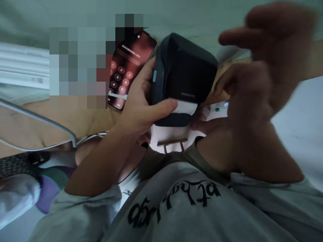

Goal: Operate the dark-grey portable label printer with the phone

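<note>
Black, boxy plastic label printer (183, 79) sits clamped in the left hand (141, 104) beside a lit phone (131, 67), while the blurred right hand (252, 84), fingers loose, could jolt it free.

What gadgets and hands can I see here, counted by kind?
Dark label printers: 1, the printer, with a white label at its slot
Phones: 1, the phone, screen lit
Hands: 2, left hand gripping the printer, right hand blurred
Total: 4
</note>
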`<state>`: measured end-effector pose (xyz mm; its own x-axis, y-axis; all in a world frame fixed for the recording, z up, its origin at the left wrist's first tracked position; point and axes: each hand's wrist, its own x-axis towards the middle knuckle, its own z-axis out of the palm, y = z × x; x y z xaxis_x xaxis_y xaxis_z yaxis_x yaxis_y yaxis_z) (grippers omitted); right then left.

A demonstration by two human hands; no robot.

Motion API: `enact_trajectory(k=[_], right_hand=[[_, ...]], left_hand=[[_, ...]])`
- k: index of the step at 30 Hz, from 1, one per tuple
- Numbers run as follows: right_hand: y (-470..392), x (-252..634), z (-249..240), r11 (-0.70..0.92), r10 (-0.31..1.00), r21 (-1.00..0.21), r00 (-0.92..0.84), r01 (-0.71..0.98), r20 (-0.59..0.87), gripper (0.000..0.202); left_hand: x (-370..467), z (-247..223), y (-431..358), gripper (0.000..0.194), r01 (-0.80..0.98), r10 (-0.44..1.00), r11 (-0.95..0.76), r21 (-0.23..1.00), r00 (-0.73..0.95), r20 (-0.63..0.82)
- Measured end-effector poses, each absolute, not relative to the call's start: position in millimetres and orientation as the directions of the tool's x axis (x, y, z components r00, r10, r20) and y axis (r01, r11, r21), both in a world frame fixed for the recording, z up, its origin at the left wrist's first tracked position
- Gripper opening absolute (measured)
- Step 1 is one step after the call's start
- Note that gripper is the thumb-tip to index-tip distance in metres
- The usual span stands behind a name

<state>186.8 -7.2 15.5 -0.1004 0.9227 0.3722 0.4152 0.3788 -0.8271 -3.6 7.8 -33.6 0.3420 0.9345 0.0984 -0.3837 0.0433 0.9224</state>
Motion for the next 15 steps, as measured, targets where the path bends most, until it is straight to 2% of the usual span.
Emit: enact_trajectory(k=[2,5,7,11,15], right_hand=[[-7.1,184.9,8.9,0.406,0.914,-0.792,-0.215,0.456,0.345,0.047],[-2.4,183.5,1.1,0.409,0.902,-0.775,-0.342,0.483,0.262,0.061],[0.4,182.5,-0.4,0.387,0.905,-0.805,-0.353,0.45,0.238,0.065],[2.8,181.2,-0.2,0.288,0.921,-0.867,-0.364,0.405,0.136,0.07],[4.0,182.0,-3.6,0.261,0.922,-0.907,-0.365,0.331,0.132,0.073]], left_hand=[[-2.9,-30.1,6.1,0.077,-0.406,0.929,0.07,0.911,0.358,0.088],[-2.8,-23.1,1.1,0.065,-0.42,0.923,0.134,0.897,0.382,0.041],[-3.5,-23.4,-0.3,0.061,-0.396,0.928,0.135,0.908,0.372,0.024],[-5.7,-32.8,3.1,0.072,-0.341,0.94,0.053,0.939,0.334,0.068],[-6.9,-32.3,4.1,0.071,-0.269,0.959,0.042,0.962,0.28,0.036]])
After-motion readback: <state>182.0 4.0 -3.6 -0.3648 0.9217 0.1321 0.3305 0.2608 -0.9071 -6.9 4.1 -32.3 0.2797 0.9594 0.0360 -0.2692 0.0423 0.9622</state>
